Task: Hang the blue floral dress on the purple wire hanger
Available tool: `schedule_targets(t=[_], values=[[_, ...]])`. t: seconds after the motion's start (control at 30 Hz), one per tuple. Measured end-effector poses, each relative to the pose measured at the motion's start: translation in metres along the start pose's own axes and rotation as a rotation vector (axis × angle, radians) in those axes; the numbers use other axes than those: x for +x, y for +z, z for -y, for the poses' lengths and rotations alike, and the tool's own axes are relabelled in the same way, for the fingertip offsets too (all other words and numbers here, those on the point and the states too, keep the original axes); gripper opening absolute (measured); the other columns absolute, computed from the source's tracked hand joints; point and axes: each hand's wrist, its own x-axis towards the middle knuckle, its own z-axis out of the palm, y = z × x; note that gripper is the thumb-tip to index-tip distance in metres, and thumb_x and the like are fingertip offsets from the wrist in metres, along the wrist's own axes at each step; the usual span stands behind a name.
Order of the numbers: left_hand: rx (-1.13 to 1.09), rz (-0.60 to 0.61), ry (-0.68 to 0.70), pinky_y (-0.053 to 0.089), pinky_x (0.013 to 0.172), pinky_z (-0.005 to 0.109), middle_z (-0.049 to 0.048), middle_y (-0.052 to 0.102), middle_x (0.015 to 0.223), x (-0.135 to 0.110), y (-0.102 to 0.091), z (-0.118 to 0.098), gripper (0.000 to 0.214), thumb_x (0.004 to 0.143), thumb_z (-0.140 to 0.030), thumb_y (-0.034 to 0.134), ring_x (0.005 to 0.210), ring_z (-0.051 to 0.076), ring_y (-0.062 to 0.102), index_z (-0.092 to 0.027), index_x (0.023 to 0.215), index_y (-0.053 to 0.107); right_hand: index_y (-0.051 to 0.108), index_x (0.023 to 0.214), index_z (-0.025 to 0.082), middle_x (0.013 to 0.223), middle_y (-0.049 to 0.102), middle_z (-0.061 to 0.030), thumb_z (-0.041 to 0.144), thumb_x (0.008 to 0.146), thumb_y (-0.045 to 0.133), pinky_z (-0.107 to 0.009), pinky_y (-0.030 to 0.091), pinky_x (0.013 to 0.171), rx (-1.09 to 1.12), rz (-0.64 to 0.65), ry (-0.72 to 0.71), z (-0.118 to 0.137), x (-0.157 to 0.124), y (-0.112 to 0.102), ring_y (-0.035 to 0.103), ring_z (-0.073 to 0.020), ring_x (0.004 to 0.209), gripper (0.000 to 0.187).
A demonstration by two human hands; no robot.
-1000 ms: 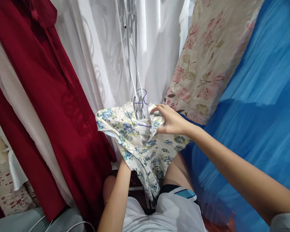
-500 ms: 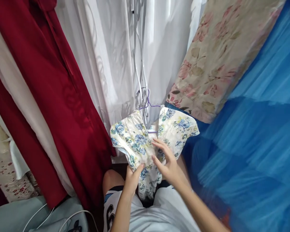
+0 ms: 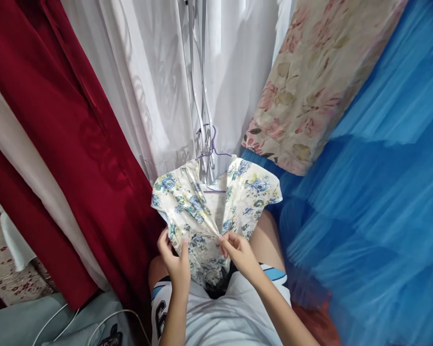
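A white dress or blouse with blue flowers (image 3: 193,202) hangs on a purple hanger (image 3: 214,148) in front of my lap. My right hand (image 3: 238,252) pinches the front edge of its V-neck opening near the waist. At the garment's left side is my left hand (image 3: 175,257), thumb and fingers apart, with the thumb over the fabric near the side seam. The lower part of the garment bunches between my knees, and its end is hidden in shadow.
Long red cloth (image 3: 68,144) and white drapes (image 3: 162,86) hang on the left and behind. To the right hang a pink floral cloth (image 3: 288,101) and layered blue tulle (image 3: 353,206). White cables (image 3: 108,315) lie over a grey-green surface (image 3: 18,322) at lower left.
My right hand has come down from hovering, fingers spread, and now pinches the neckline edge. My left hand has let go of the gathered fabric and shifted left. The neck opening lies straighter.
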Motion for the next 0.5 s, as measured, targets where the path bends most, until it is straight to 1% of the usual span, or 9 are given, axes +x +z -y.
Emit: schedule_targets(t=[0.03,0.07,0.13,0.2,0.27,0.33,0.37,0.43,0.5], values=[[0.062,-0.006,0.088,0.037,0.113,0.041,0.0101,0.046,0.145,-0.004,0.002,-0.002,0.057,0.081,-0.041,0.066,0.136,0.028,0.045,-0.029,0.132,0.044,0.053,0.064,0.022,0.055,0.058,-0.0008,0.051,0.087,0.061,-0.028,0.036,0.052,0.015,0.026,0.027,0.0,-0.004,-0.001,0.049,-0.0165,0.051,0.038],[0.121,0.048,0.152,0.035,0.114,0.041,0.0107,0.046,0.144,-0.01,0.004,-0.003,0.051,0.082,-0.039,0.065,0.136,0.028,0.043,-0.029,0.129,0.048,0.054,0.065,0.021,0.055,0.059,-0.0009,0.05,0.086,0.062,-0.028,0.035,0.05,0.025,0.046,0.048,0.0,-0.008,-0.002,0.048,-0.0156,0.048,0.037],[0.187,0.269,0.196,0.035,0.112,0.04,0.0114,0.053,0.133,-0.024,0.013,-0.006,0.034,0.084,-0.037,0.063,0.13,0.028,0.047,-0.029,0.117,0.058,0.057,0.066,0.02,0.054,0.062,-0.0012,0.048,0.085,0.065,-0.026,0.033,0.048,0.039,0.068,0.073,0.004,-0.014,-0.002,0.047,-0.0139,0.046,0.034],[0.174,0.451,0.164,0.042,0.102,0.039,0.0105,0.062,0.115,-0.038,0.025,-0.007,0.018,0.087,-0.036,0.061,0.114,0.028,0.057,-0.03,0.104,0.064,0.057,0.065,0.019,0.053,0.063,-0.0011,0.046,0.082,0.068,-0.025,0.033,0.048,0.049,0.091,0.088,0.008,-0.019,-0.002,0.048,-0.0129,0.044,0.034],[0.167,0.494,0.13,0.047,0.087,0.036,0.0083,0.065,0.094,-0.048,0.035,-0.007,0.012,0.091,-0.037,0.055,0.095,0.026,0.062,-0.028,0.091,0.063,0.058,0.063,0.018,0.051,0.063,-0.0011,0.046,0.081,0.069,-0.024,0.034,0.047,0.068,0.113,0.104,0.011,-0.021,-0.001,0.049,-0.0121,0.043,0.035],[0.22,0.506,0.164,0.047,0.078,0.034,0.0067,0.063,0.083,-0.051,0.041,-0.007,0.018,0.095,-0.034,0.047,0.084,0.024,0.061,-0.024,0.083,0.058,0.059,0.063,0.017,0.051,0.064,-0.0017,0.047,0.081,0.069,-0.023,0.034,0.045,0.091,0.108,0.116,0.014,-0.02,-0.002,0.048,-0.0109,0.041,0.036],[0.263,0.527,0.211,0.047,0.077,0.034,0.007,0.063,0.083,-0.051,0.043,-0.008,0.018,0.095,-0.03,0.044,0.084,0.023,0.061,-0.023,0.083,0.056,0.06,0.063,0.017,0.051,0.064,-0.002,0.048,0.081,0.068,-0.022,0.034,0.043,0.1,0.091,0.118,0.016,-0.019,-0.004,0.047,-0.0101,0.04,0.037],[0.354,0.6,0.324,0.047,0.08,0.034,0.0084,0.065,0.09,-0.048,0.044,-0.013,0.015,0.094,-0.022,0.042,0.089,0.023,0.061,-0.021,0.093,0.057,0.061,0.062,0.016,0.051,0.065,-0.0024,0.049,0.08,0.068,-0.021,0.033,0.042,0.102,0.037,0.116,0.026,-0.01,-0.011,0.045,-0.0088,0.038,0.038],[0.473,0.7,0.422,0.047,0.082,0.035,0.0094,0.066,0.096,-0.044,0.046,-0.023,0.019,0.093,-0.017,0.041,0.093,0.024,0.062,-0.02,0.102,0.057,0.062,0.059,0.016,0.05,0.064,-0.0024,0.05,0.079,0.069,-0.021,0.031,0.04,0.089,-0.008,0.097,0.044,0.007,-0.021,0.044,-0.008,0.037,0.04]])
